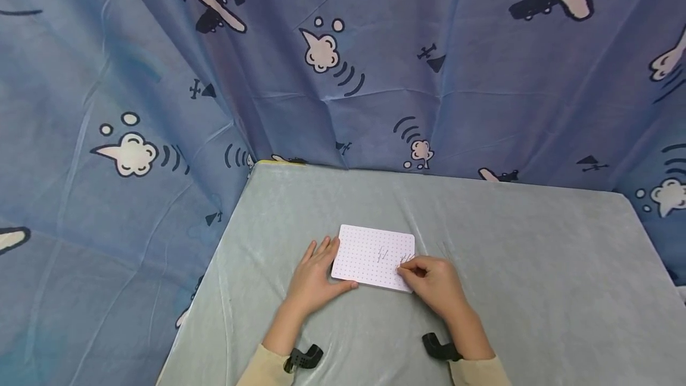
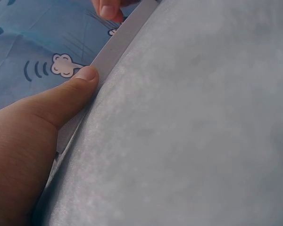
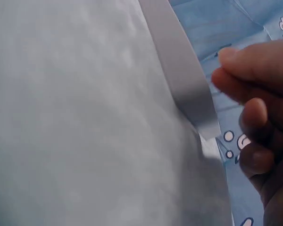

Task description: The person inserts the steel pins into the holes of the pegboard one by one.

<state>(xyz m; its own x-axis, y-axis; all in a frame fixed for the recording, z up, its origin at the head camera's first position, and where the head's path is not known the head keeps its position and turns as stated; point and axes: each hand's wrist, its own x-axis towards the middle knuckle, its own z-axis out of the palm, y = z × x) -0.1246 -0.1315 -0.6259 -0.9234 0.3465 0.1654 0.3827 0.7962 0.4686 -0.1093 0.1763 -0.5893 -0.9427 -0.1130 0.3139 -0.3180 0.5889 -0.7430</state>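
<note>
A white board (image 1: 356,255) with a grid of small dots or holes lies flat on the table. Several thin dark pins (image 1: 382,255) stand on it, in a group right of its middle and another near its right edge. My left hand (image 1: 313,282) braces the board's left corner, fingers spread along the left edge and the thumb (image 2: 80,87) laid straight against the near side. Over the board's right part, my right hand (image 1: 435,285) pinches with thumb and index finger. A tiny dark sliver shows at those fingertips (image 3: 228,56), seemingly a thin pin, mostly hidden.
A grey-green cloth (image 1: 536,267) covers the table. Blue curtains (image 1: 375,76) printed with planes and clouds hang behind it and on the left. Each wrist wears a black camera mount, the left one (image 1: 306,356) and the right one (image 1: 439,347) both above the cloth.
</note>
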